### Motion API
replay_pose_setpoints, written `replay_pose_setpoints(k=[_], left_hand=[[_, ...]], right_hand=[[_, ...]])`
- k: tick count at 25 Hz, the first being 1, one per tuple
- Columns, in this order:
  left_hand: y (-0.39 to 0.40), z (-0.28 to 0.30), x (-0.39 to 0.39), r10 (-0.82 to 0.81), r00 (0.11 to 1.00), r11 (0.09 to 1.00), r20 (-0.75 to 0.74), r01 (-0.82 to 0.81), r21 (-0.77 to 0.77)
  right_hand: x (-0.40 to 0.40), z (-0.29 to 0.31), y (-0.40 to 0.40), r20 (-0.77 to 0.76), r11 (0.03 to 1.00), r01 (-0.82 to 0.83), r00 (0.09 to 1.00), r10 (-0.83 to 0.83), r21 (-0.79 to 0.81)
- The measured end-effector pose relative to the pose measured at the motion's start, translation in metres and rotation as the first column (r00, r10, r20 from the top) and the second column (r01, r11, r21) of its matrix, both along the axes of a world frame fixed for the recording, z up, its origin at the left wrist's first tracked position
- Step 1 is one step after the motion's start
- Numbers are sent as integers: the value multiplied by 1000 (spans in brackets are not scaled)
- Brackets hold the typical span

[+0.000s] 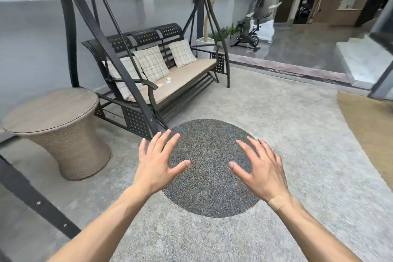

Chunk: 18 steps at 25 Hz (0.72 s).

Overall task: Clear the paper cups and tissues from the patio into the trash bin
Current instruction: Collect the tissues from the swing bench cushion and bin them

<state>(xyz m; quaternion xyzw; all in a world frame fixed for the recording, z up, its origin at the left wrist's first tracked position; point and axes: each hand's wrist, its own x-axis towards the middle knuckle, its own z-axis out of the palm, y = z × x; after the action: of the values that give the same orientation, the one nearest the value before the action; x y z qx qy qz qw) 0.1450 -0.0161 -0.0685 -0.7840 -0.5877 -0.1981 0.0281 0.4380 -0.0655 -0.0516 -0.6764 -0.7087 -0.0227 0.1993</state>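
Note:
A crumpled white tissue [168, 80] lies on the tan seat cushion of the swing bench [187, 72], with a small pale object [160, 85], maybe a cup on its side, just left of it. My left hand [158, 161] and my right hand [258, 168] are held out in front of me, palms down, fingers spread, holding nothing. Both hover over a dark round patch [209, 178] in the patio floor, well short of the bench. No trash bin is in view.
A round wicker side table [53, 110] stands at the left, beside the swing's dark metal frame [119, 64]. Three checked pillows lean on the bench back. An exercise bike [248, 34] and a potted plant stand beyond. A raised step [361, 59] is at the right.

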Motion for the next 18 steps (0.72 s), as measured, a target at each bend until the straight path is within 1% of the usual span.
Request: replay_pose_setpoints(k=[4, 7, 12, 18], left_hand=[[47, -6, 1, 67, 998, 997, -8, -67, -23], [91, -16, -5, 104, 994, 994, 8, -104, -35], [190, -35, -15, 127, 992, 991, 20, -126, -44], [312, -30, -45, 136, 990, 989, 35, -133, -58]], right_hand=[[15, -8, 62, -1, 998, -44, 999, 44, -43], [11, -14, 115, -11, 995, -68, 998, 67, -70], [-10, -24, 220, 21, 990, -102, 994, 105, -102], [-47, -17, 348, -8, 986, -105, 994, 105, -129]])
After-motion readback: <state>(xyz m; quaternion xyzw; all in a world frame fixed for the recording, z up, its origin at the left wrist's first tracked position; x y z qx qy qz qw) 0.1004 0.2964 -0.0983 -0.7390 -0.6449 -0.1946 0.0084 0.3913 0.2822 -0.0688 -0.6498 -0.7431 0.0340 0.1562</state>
